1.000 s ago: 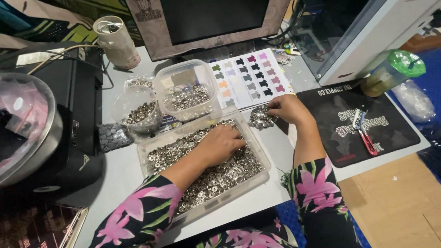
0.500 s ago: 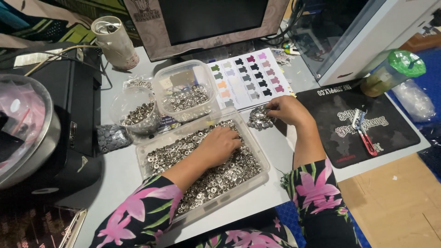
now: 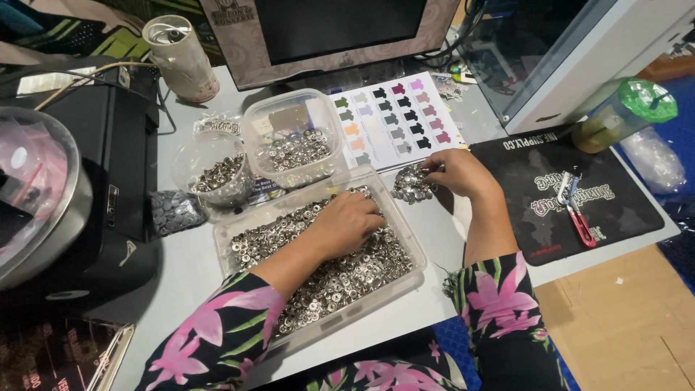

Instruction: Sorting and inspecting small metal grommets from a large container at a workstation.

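The left hand [image 3: 351, 223] is laid palm down in the tray [image 3: 416, 250], on the metal snaps [image 3: 340, 279] that fill it; its fingers are curled into the snaps, and whether any snap is pinched cannot be told. The right hand [image 3: 463, 172] is placed just right of the tray, on the table [image 3: 184, 268]. Its fingertips are closed on a small pile [image 3: 413, 185] of snaps, which lies directly left of the hand, beside the colour chart [image 3: 394, 123].
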